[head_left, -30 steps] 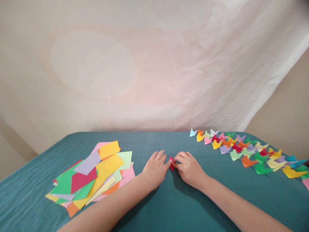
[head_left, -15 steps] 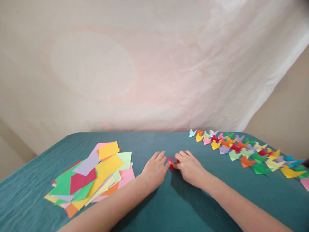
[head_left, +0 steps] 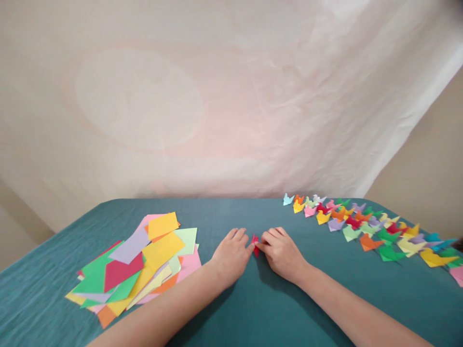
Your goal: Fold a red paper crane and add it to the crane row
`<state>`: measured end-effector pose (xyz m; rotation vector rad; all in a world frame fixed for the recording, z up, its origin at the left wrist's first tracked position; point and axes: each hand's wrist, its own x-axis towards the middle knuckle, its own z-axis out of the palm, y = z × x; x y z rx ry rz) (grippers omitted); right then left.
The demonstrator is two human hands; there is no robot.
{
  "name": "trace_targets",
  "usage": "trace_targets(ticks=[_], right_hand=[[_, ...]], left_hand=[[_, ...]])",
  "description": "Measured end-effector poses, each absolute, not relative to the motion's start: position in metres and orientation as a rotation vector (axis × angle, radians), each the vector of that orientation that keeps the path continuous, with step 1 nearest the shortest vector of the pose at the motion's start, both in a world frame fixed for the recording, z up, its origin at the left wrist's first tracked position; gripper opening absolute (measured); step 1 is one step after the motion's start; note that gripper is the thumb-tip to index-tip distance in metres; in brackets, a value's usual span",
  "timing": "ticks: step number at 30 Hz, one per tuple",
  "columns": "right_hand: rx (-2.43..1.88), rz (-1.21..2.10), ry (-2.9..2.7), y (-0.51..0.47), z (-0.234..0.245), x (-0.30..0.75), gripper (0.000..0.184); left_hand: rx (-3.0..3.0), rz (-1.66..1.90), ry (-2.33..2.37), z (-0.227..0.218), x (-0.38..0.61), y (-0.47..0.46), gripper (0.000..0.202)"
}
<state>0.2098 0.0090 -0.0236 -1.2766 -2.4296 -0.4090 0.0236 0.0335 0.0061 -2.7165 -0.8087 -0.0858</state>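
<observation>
A small red folded paper [head_left: 255, 246] stands between my two hands at the middle of the table, partly covered by fingertips. From the left, my left hand [head_left: 231, 256] grips it with thumb and fingertips, the other fingers bent forward. My right hand [head_left: 282, 254] is closed against its right side, thumb and index finger pressed on the paper. Fine details of the folds are too small to make out.
On the left lies a loose pile of coloured paper sheets [head_left: 163, 250]. Rows of folded paper birds [head_left: 371, 242] in many colours stand along the right side. A teal cloth [head_left: 249, 313] covers the table, and a pale sheet [head_left: 231, 96] hangs behind it.
My right hand has shifted slightly left, its fingertips closer to my left hand over the red paper. Pile and birds stay as they were.
</observation>
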Motion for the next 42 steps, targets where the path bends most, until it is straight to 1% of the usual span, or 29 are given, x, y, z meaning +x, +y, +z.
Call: trace_targets(ticks=[6, 12, 20, 33, 36, 39, 42], right_hand=[[-1.331, -0.369, -2.416, 0.010, -0.025, 0.209, 0.019], [-1.402, -0.455, -2.481, 0.010, -0.019, 0.203, 0.016], [-1.476, -0.485, -2.532, 0.011, -0.014, 0.199, 0.015], [-1.444, -0.459, -2.520, 0.012, -0.019, 0.202, 0.014], [-1.436, -0.452, -2.538, 0.011, -0.018, 0.202, 0.013], [-1.443, -0.453, -2.556, 0.010, -0.017, 0.202, 0.014], [-1.448, -0.434, -2.559, 0.009, -0.016, 0.202, 0.014]], left_hand=[[-2.708, -0.096, -0.784, 0.007, 0.024, 0.034, 0.028], [-2.748, -0.058, -0.732, 0.015, 0.022, 0.036, 0.026], [-2.747, -0.034, -0.748, 0.021, 0.025, 0.031, 0.023], [-2.802, -0.051, -0.671, 0.020, 0.027, 0.031, 0.015], [-2.796, -0.061, -0.795, 0.017, 0.030, 0.031, 0.014], [-2.768, -0.148, -0.937, 0.012, 0.033, 0.030, 0.018], [-2.774, -0.199, -0.949, 0.008, 0.034, 0.028, 0.020]])
